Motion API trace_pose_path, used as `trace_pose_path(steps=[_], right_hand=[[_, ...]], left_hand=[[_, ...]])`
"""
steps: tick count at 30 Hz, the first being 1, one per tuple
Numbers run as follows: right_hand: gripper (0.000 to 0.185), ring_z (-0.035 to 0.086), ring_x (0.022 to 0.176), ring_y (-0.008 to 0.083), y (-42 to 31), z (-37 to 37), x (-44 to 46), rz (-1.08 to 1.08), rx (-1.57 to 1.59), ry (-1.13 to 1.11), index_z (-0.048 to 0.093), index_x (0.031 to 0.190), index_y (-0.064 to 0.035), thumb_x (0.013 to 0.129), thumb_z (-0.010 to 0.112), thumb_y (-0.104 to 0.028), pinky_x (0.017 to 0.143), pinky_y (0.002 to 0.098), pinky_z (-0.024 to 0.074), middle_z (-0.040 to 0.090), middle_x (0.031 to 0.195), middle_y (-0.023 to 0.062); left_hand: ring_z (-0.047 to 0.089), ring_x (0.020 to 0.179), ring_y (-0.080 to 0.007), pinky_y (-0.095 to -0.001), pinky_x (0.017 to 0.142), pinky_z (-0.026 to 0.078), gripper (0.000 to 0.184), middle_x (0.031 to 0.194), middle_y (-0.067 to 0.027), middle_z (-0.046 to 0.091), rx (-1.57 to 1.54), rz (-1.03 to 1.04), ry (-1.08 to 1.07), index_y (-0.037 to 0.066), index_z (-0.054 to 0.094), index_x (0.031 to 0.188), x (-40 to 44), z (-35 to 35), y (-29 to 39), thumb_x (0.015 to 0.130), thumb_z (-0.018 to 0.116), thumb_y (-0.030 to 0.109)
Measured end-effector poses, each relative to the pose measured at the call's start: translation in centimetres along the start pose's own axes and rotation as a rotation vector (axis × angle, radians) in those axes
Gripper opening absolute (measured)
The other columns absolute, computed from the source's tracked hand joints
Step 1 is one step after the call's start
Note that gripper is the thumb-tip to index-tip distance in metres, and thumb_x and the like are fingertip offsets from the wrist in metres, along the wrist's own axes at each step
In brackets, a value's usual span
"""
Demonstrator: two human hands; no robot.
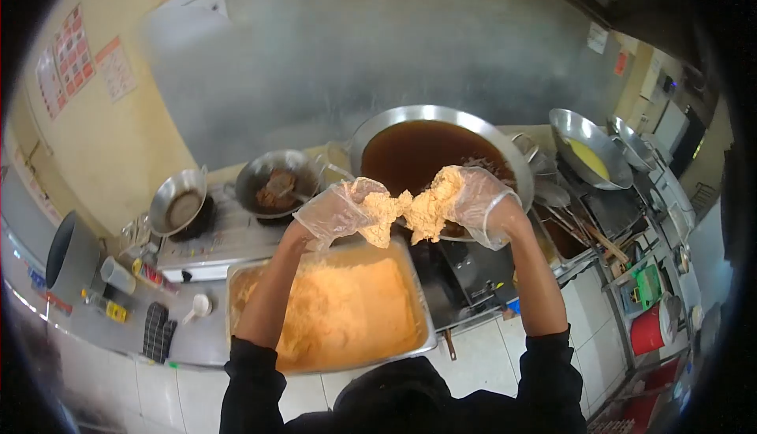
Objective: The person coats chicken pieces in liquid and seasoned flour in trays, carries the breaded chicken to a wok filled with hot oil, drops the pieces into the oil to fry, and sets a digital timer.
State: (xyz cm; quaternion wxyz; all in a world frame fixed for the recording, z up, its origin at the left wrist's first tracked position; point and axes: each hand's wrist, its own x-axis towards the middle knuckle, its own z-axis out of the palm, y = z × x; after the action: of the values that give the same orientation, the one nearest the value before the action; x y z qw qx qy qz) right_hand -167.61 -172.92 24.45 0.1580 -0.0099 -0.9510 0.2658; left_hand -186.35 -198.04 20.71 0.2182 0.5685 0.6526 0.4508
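Note:
My left hand [335, 212], in a clear plastic glove, is closed on a lumpy flour-coated piece of chicken [382, 217]. Likewise gloved, my right hand [485, 204] grips another flour-coated chicken piece [434, 207]. The two pieces touch or nearly touch in the middle; I cannot tell which. Both hands are raised in front of a large wok of dark brown oil [430, 141]. Below my left forearm lies a metal tray [426, 308] with orange-tinted flour in it. The fingertips are partly hidden by coating and glove.
On the stove to the left stand a small pan [177, 204] and a dark wok [272, 186] with brown contents. At right, a wok [587, 149] holds yellow liquid. A white scoop [199, 306] and checked cloth [159, 333] lie on the left counter. A steel panel [378, 48] backs the stove.

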Motion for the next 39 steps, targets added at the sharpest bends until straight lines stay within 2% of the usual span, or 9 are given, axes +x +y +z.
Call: trace_pose_path(steps=[3,14,18,24,27,29,32,36,39], right_hand=[[0.026,0.064,0.079,0.0369,2.7,-1.5,2.1,0.071,-0.264,-0.050,0.065,0.088,0.0031,0.073,0.067,-0.018,0.077,0.0427,0.0516,0.068,0.086,0.0228],[0.027,0.070,0.097,0.0319,7.4,2.1,4.4,0.180,-0.513,-0.250,0.069,0.097,-0.0051,0.074,0.068,-0.018,0.085,0.0427,0.0557,0.071,0.101,0.0188],[0.025,0.071,0.095,0.0313,7.7,3.1,5.0,0.154,-0.618,-0.270,0.069,0.099,-0.0054,0.078,0.065,-0.017,0.082,0.0417,0.0565,0.072,0.101,0.0182],[0.029,0.070,0.096,0.0322,1.4,-0.1,5.0,0.208,-0.700,-0.260,0.067,0.103,-0.0049,0.082,0.065,-0.023,0.083,0.0415,0.0560,0.071,0.104,0.0186],[0.044,0.067,0.099,0.0347,-4.0,-0.7,3.6,0.313,-0.354,-0.090,0.065,0.108,0.0010,0.086,0.068,-0.037,0.088,0.0408,0.0525,0.069,0.102,0.0219],[0.045,0.066,0.099,0.0349,-6.5,1.9,3.0,0.362,-0.091,-0.232,0.064,0.110,0.0019,0.084,0.070,-0.034,0.088,0.0400,0.0519,0.068,0.106,0.0231],[0.044,0.064,0.103,0.0348,-7.1,10.8,0.3,0.201,0.210,-0.352,0.063,0.112,0.0019,0.082,0.072,-0.029,0.089,0.0403,0.0505,0.066,0.113,0.0241],[0.051,0.063,0.109,0.0370,-6.5,25.1,-2.4,0.253,-0.052,-0.738,0.059,0.120,0.0022,0.080,0.073,-0.025,0.094,0.0446,0.0484,0.062,0.119,0.0263],[0.061,0.061,0.112,0.0380,-6.1,32.2,-4.1,0.183,-0.195,-0.783,0.052,0.128,0.0029,0.079,0.074,-0.027,0.097,0.0455,0.0478,0.059,0.124,0.0270]], left_hand=[[0.061,0.102,-0.0238,-0.0332,0.095,0.047,0.046,0.114,-0.0129,0.066,0.542,0.111,-0.015,0.004,0.060,0.122,5.8,-0.1,0.3,0.083,0.074,0.024],[0.065,0.101,-0.0343,-0.0423,0.091,0.052,0.050,0.108,-0.0147,0.068,0.882,-0.027,-0.273,0.008,0.062,0.117,15.9,5.1,-4.0,0.074,0.075,0.029],[0.064,0.107,-0.0334,-0.0424,0.093,0.050,0.038,0.111,-0.0179,0.068,0.982,-0.030,-0.189,0.002,0.065,0.110,15.0,5.0,-3.2,0.087,0.059,0.032],[0.059,0.119,-0.0279,-0.0381,0.105,0.045,0.052,0.130,-0.0176,0.060,1.165,0.126,-0.082,0.008,0.058,0.134,8.6,-1.1,0.2,0.095,0.053,0.042],[0.057,0.121,-0.0269,-0.0355,0.106,0.046,0.034,0.136,-0.0142,0.056,1.291,0.186,-0.134,0.027,0.062,0.131,1.6,-5.1,0.2,0.098,0.051,0.025],[0.066,0.104,-0.0266,-0.0330,0.094,0.054,0.030,0.120,-0.0146,0.065,1.075,0.266,0.023,0.025,0.066,0.126,-3.5,-6.5,0.5,0.098,0.055,0.026],[0.070,0.092,-0.0278,-0.0342,0.083,0.057,0.034,0.110,-0.0179,0.068,0.920,0.022,0.163,0.020,0.067,0.123,-11.5,-5.6,-1.4,0.092,0.063,0.034],[0.067,0.101,-0.0310,-0.0378,0.089,0.054,0.059,0.122,-0.0203,0.064,0.915,-0.337,0.002,0.010,0.063,0.126,-22.5,-3.9,-16.5,0.077,0.075,0.042],[0.063,0.111,-0.0339,-0.0406,0.096,0.050,0.071,0.131,-0.0204,0.059,0.627,-0.622,0.209,0.011,0.057,0.132,-26.8,-2.0,-18.4,0.074,0.076,0.045]])
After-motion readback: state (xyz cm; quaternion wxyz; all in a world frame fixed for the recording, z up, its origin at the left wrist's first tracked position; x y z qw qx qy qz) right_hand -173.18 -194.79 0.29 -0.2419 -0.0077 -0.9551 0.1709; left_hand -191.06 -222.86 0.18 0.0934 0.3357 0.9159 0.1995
